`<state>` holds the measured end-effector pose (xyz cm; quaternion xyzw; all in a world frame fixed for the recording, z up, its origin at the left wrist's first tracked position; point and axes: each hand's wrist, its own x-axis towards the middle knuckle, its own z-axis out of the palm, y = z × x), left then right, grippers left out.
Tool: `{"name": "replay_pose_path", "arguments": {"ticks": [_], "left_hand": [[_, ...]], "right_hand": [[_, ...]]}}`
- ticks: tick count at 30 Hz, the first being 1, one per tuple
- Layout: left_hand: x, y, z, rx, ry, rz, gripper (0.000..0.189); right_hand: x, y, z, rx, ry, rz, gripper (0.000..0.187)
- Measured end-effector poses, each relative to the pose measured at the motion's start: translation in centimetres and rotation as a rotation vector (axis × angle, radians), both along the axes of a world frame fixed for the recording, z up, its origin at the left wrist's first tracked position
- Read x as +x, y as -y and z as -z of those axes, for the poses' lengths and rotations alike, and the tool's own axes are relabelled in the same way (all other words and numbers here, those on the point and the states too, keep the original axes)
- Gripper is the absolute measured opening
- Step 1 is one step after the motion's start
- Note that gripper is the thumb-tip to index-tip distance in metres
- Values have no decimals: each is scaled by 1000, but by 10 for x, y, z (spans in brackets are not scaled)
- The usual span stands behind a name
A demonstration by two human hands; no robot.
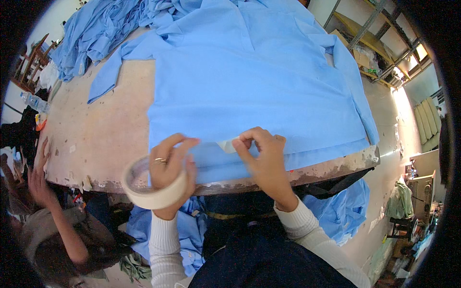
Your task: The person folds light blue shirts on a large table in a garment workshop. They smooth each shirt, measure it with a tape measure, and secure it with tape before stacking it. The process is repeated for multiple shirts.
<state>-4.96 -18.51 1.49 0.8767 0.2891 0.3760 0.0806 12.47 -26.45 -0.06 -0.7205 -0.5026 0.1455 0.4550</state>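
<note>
A light blue long-sleeved garment lies spread on the table, its hem along the front edge. Between the thumb and fingers of my right hand is a short piece of pale tape, held just over the cloth near the hem. My left hand, slightly blurred and wearing a ring, is over the garment's lower left corner with its fingers apart. Around that hand, near the wrist, hangs a roll of cream-coloured masking tape. Nothing shows between the left fingertips.
Crumpled blue garments are heaped at the back left. More blue cloth hangs or lies below the table's front edge. Another person's hand is at the left edge, near a plastic bottle. Metal shelving stands at the back right.
</note>
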Motion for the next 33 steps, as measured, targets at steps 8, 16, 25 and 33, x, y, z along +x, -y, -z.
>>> {"name": "replay_pose_path", "arguments": {"ticks": [8,16,25,33], "left_hand": [[19,-11,13,-57,-350,286,49],[-2,-11,15,-88,-485,217,50],[-41,19,-1,-547,8,203,16],[-44,35,-30,-915,-122,721,42]], "right_hand": [[-9,-16,20,-116,329,74,12],[-7,-16,18,-243,367,101,27],[11,-39,-32,329,561,-52,59],[12,1,-16,216,245,-566,67]]}}
